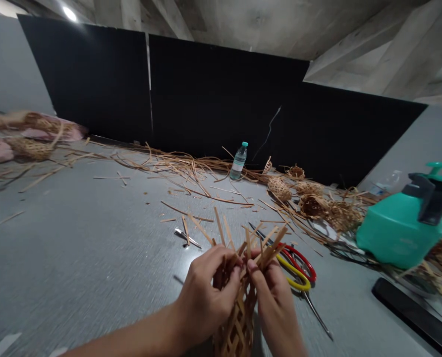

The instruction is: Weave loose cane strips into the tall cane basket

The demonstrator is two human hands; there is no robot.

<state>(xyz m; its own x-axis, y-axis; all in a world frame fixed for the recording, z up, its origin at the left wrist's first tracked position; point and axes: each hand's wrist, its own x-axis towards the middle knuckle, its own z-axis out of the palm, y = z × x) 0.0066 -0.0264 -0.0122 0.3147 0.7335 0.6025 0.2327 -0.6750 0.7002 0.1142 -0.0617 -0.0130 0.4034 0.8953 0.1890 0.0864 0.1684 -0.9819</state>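
Observation:
A partly woven basket [239, 325] of brown strips stands at the bottom middle, its loose strip ends fanning upward. My left hand [211, 290] pinches strips at the rim from the left side. From the right, my right hand [275, 297] is closed on the rim too, thumb pressed against the weave, with several strip ends rising past its fingers. The fingertips of both hands nearly meet, and what lies between them is partly hidden. Just right of my right hand lie scissors [297, 265] with red and yellow handles. A thin metal tool [317, 315] is beside them.
A small metal clip [187, 238] lies left of the basket. Loose strips [191, 168] and a water bottle [239, 161] are along the black partition. Woven baskets [313, 203], a green spray bottle [401, 228] and a black object [410, 312] are rightward. Another person's arm [9, 119] reaches in at far left.

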